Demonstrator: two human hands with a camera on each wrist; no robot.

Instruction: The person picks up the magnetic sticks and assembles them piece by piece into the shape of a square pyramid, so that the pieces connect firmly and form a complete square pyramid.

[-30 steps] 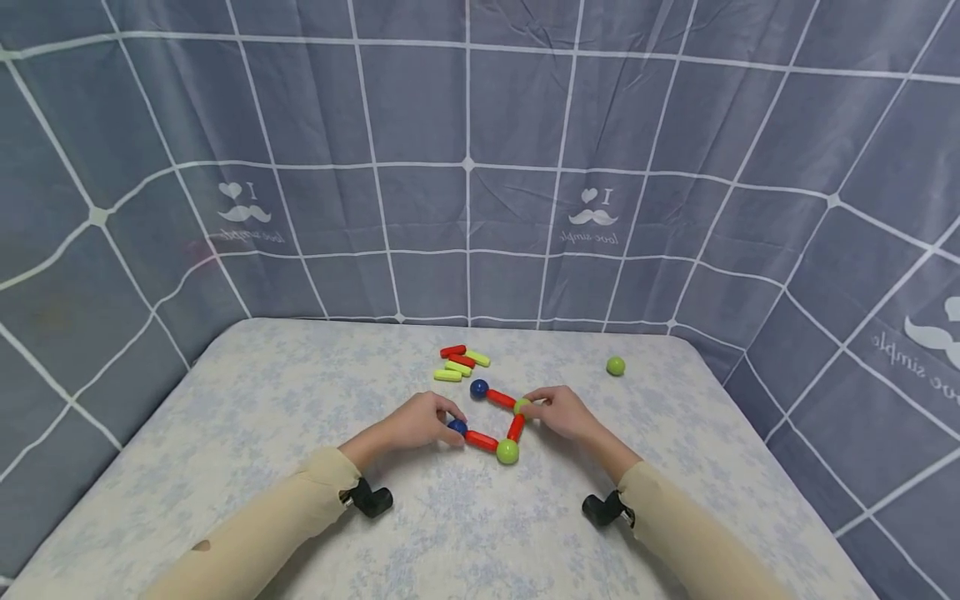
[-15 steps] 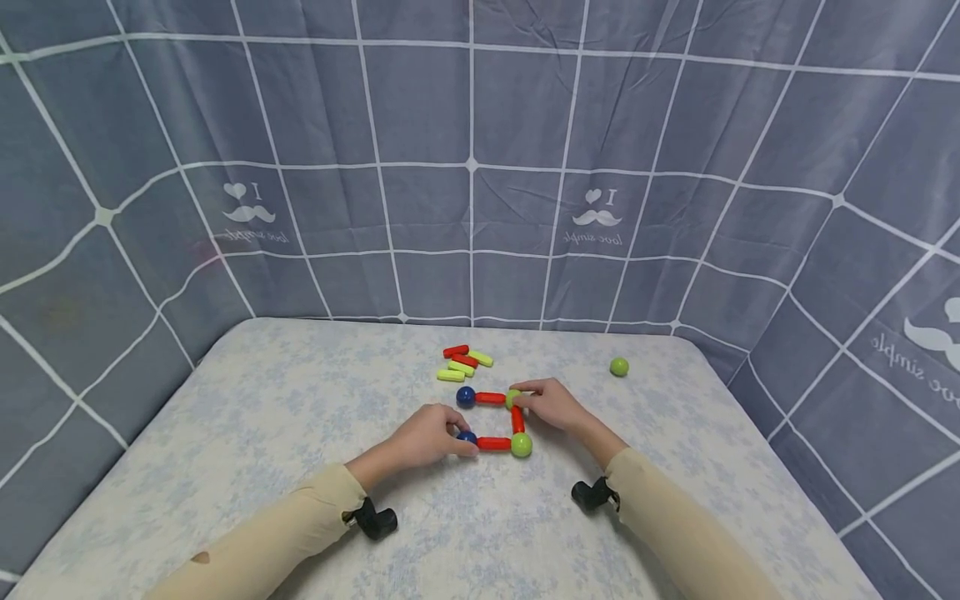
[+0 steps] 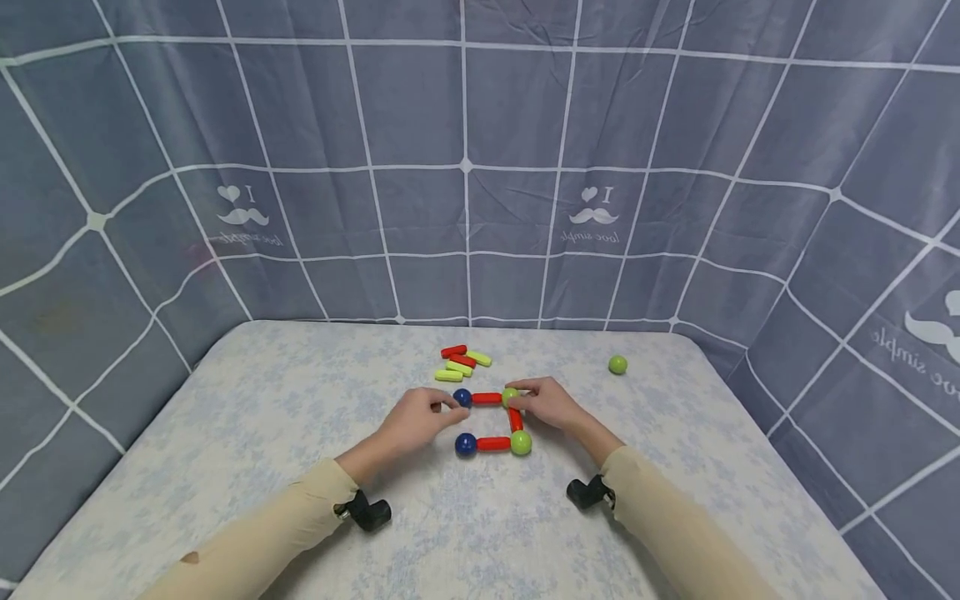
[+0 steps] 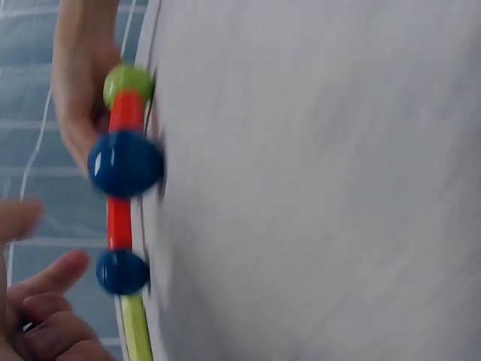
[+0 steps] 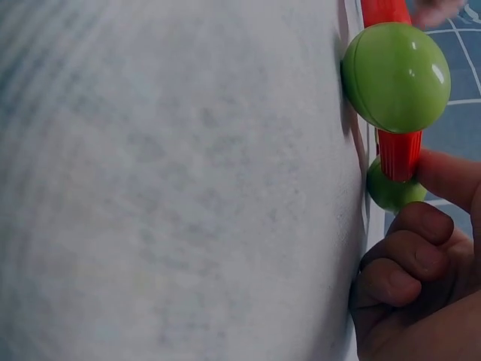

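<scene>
A three-sided figure of red rods and balls lies on the table. Its far side is a red rod (image 3: 487,399) between a far blue ball (image 3: 461,397) and a far green ball (image 3: 510,395). The near side joins a near blue ball (image 3: 466,444) to a near green ball (image 3: 521,442); another red rod (image 3: 516,421) links both green balls. My right hand (image 3: 553,404) pinches the far green ball, with the other fingers curled below in the right wrist view. Beside the far blue ball is my left hand (image 3: 414,421), thumb and index finger spread and apart from it in the left wrist view.
Behind the figure lie several loose rods, red (image 3: 453,352) and yellow-green (image 3: 448,376). A loose green ball (image 3: 617,364) sits at the back right of the patterned table (image 3: 300,375). A grey gridded curtain (image 3: 420,208) hangs around the far edge and sides.
My left hand has let go of the near blue ball and moved away to the far one. The figure turned and straightened, its blue balls shifting, while my right hand kept the far green ball.
</scene>
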